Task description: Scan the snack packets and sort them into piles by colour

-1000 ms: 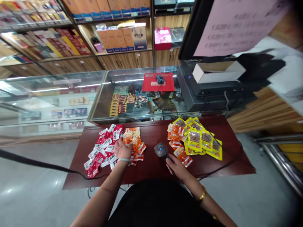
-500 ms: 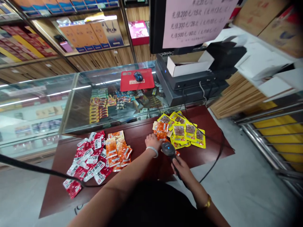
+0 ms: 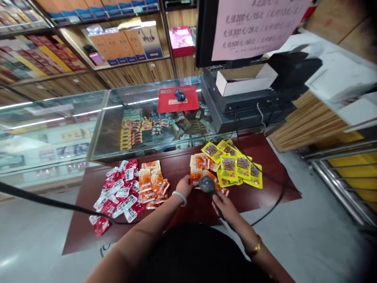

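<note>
Across the glossy dark red table [image 3: 176, 169], I see from afar the right hand [image 3: 225, 206] wrapped around the handle of a dark grey handheld scanner [image 3: 207, 184] with a rounded head and a blue light. That head partly hides the right-hand orange plastic packets [image 3: 200, 162] from me; whether it touches them I cannot tell. I find the left hand [image 3: 184, 186], with a pale bracelet [image 3: 182, 197] at the wrist, at the left edge of these orange packets, fingers bent; I cannot tell if they pinch one. Just to the right, yellow-edged packets with brown contents [image 3: 229, 163] overlap in a pile. Toward the left I make out a second group of orange packets [image 3: 153, 184] and, just beside it, a spread of red-and-white packets [image 3: 119, 190]. Behind the table stands a glass display case [image 3: 135, 100], bearing a red rectangular mouse pad [image 3: 193, 104] and a dark mouse [image 3: 179, 95].
</note>
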The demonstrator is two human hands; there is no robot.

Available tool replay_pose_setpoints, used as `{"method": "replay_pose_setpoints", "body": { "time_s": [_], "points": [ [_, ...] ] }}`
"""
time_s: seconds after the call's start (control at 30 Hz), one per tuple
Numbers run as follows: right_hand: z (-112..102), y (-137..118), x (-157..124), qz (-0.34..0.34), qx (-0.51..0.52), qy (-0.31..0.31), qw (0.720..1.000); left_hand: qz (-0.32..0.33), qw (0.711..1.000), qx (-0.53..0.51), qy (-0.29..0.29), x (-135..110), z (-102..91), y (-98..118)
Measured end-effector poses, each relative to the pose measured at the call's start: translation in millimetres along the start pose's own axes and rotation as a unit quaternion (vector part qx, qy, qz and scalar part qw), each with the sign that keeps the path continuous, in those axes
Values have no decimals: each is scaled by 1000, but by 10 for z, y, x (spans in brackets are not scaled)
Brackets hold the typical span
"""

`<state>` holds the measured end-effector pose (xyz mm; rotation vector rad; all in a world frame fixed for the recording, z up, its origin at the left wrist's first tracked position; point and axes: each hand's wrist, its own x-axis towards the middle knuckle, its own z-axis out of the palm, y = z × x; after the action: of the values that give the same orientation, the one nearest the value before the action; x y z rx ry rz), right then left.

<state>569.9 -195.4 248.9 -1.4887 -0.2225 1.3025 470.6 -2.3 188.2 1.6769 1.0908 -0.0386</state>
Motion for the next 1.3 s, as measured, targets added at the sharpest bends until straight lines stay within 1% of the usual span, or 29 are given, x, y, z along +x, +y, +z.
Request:
{"method": "replay_pose_setpoints", "body": {
  "time_s": [0.13,0.3,0.4,0.47,0.5,0.57,0.63,0.7,0.77,0.8,0.87,0.9,0.97,1.03,1.07,1.1,1.13,1.23,1.3],
  "points": [
    [217,-86,121,-16,-27,-59,998,10,998,-56,0,-273,-165,-288],
    [500,-176,219,-34,-71,-141,987,-4,998,-55,40,-491,-345,-489],
    [621,-153,241,-38,-97,-165,981,-3,995,-86,52,-566,-469,-606],
    [678,-113,248,-42,-115,-168,978,5,992,-116,59,-623,-588,-714],
    [701,-91,250,-43,-124,-168,977,3,990,-119,74,-655,-665,-777],
    [738,-56,249,-39,-137,-168,975,-23,988,-94,123,-722,-855,-910],
    [767,-34,241,-33,-141,-171,974,-69,980,-38,182,-776,-1080,-1026],
    [789,-24,230,-28,-140,-177,974,-119,967,14,223,-809,-1308,-1096],
    [800,-18,221,-24,-141,-179,973,-171,954,64,237,-825,-1501,-1108],
    [800,-16,219,-24,-143,-176,974,-194,949,88,231,-833,-1573,-1093],
    [788,-11,216,-28,-150,-166,974,-223,940,143,217,-855,-1658,-1035],
    [775,-9,215,-31,-153,-163,974,-226,931,176,226,-868,-1667,-996],
    [736,-7,209,-33,-151,-157,975,-208,902,246,287,-883,-1625,-908],
    [681,-3,197,-31,-141,-146,979,-151,875,299,350,-854,-1510,-802],
    [649,1,190,-29,-133,-138,981,-113,872,315,358,-815,-1430,-738],
    [614,7,181,-27,-124,-128,984,-74,877,322,349,-757,-1338,-665],
    [576,16,172,-26,-113,-117,986,-36,888,324,325,-681,-1235,-581],
    [447,56,136,-27,-86,-82,993,67,918,321,225,-374,-894,-266],
    [352,88,106,-27,-73,-58,995,125,923,324,165,-137,-666,-27]
  ]
}}
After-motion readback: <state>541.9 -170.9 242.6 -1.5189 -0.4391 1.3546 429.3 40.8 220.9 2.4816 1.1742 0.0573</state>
